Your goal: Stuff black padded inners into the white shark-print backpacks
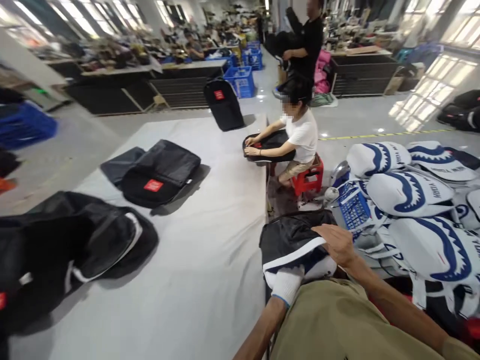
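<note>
A black backpack (292, 232) with a white trim band lies over my lap at the table's right edge. My left hand (287, 282), in a white knitted glove with a blue cuff edge, reaches in under the white trim. Its fingers are hidden inside the bag, beside some white material. My bare right hand (337, 243) grips the bag's right side at the end of the trim, its fingers bent over the fabric. On the table to the left lie a black backpack with a red label (161, 172) and a pile of black bags (90, 240).
The white-covered table (210, 280) runs along my left. Across its far corner, a person (302, 132) on a red stool (309, 175) handles another black bag. White bags with blue zigzag prints (431, 240) are heaped at my right. A standing person (309, 45) carries black material.
</note>
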{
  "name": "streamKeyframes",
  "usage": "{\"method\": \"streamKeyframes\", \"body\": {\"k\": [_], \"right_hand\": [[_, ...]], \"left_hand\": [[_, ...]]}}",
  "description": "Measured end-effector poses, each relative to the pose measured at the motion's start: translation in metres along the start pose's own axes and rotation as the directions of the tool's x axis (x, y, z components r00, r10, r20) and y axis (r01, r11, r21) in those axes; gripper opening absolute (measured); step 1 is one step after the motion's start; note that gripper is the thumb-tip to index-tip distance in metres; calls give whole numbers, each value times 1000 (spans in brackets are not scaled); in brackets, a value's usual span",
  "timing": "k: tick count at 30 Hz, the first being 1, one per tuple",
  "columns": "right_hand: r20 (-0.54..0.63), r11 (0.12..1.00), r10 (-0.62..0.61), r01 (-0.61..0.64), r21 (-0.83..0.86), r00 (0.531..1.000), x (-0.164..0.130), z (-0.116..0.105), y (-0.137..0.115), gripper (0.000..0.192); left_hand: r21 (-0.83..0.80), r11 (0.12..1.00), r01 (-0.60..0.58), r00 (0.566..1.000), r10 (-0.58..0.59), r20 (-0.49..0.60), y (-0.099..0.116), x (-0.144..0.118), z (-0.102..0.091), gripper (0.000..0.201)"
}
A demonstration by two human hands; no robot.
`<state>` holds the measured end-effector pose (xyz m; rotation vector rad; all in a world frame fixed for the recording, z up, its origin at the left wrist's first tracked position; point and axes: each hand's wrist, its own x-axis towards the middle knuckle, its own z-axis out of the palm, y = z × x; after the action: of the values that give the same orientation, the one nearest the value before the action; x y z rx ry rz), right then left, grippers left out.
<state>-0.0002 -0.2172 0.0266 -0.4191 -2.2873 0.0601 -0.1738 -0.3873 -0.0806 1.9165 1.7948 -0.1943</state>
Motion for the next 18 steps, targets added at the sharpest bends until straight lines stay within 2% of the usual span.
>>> {"method": "streamKeyframes", "body": {"k": [2, 3, 4, 5, 7, 9, 10, 11, 12, 14, 16, 18], "right_hand": [[-38, 988, 113, -116, -101, 993, -17, -21, 10, 36], [-49, 975, 165, -171, -143, 985, -24, -31, 16, 35], [-57, 958, 218, -225, -176, 974, -31, -39, 23, 34], [-70, 940, 264, -273, -203, 962, -36, -46, 30, 33], [-114, 906, 327, -345, -244, 938, -45, -57, 46, 33], [-142, 879, 366, -392, -273, 920, -49, -62, 65, 32], [-150, 868, 378, -406, -287, 914, -49, -63, 76, 31], [-154, 859, 387, -416, -297, 909, -49, -62, 88, 31], [-151, 854, 394, -422, -303, 907, -47, -60, 101, 31], [-127, 849, 407, -426, -313, 905, -44, -52, 127, 31], [-57, 852, 431, -427, -302, 901, -40, -43, 153, 31], [31, 858, 465, -442, -262, 885, -37, -33, 178, 31]], "left_hand": [[17, 994, -107, 994, 107, 2, 9, 14, -15, 48], [11, 980, -196, 980, 197, -24, 12, 21, -25, 49], [-3, 954, -300, 951, 298, -79, 14, 28, -37, 49], [-13, 915, -404, 903, 396, -169, 17, 34, -50, 49], [11, 830, -558, 748, 508, -426, 22, 48, -82, 43], [80, 798, -598, 557, 485, -674, 30, 64, -114, 36], [121, 795, -595, 469, 466, -750, 34, 74, -129, 35], [155, 794, -588, 404, 455, -794, 39, 85, -142, 34], [177, 801, -571, 365, 441, -820, 44, 98, -152, 32], [189, 859, -475, 344, 379, -859, 49, 129, -164, 32], [129, 935, -329, 355, 249, -901, 47, 166, -168, 41], [45, 963, -266, 380, 148, -913, 37, 205, -166, 53]]}}
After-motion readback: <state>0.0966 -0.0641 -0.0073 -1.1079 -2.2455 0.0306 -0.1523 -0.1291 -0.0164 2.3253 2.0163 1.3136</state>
